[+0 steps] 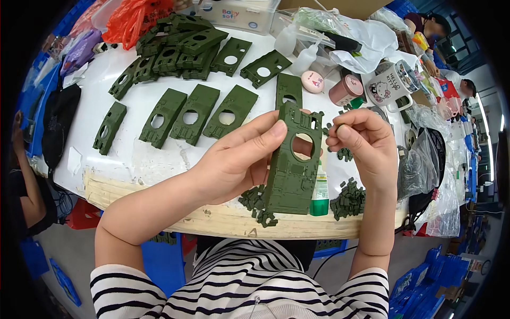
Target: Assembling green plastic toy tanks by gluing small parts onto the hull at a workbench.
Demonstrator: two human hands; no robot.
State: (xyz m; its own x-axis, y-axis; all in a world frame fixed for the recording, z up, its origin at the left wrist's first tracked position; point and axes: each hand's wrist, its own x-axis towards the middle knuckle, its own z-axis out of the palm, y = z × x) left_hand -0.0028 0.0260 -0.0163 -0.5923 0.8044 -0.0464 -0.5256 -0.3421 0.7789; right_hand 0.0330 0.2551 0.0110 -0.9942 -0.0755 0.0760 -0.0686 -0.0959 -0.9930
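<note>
My left hand (234, 157) grips a dark green plastic toy tank hull (287, 183) by its left edge, thumb on top. The hull is tilted, and its round hole faces up. Just right of its far end, my right hand (372, 146) has thumb and index finger pinched on a small dark green piece (339, 127), mostly hidden by the fingertips. Under the held hull lies a heap of small green parts (256, 201); another pile of small green parts (348, 201) is below my right hand. A bottle with a green cap (319, 206) lies partly behind the hull.
More green hulls (183, 50) are stacked at the back left, with several in a row (195, 117) on the white table (143, 173). A pink tin (346, 90), a white mug (390, 87) and squeeze bottles (307, 56) stand back right. Other people (435, 26) sit nearby.
</note>
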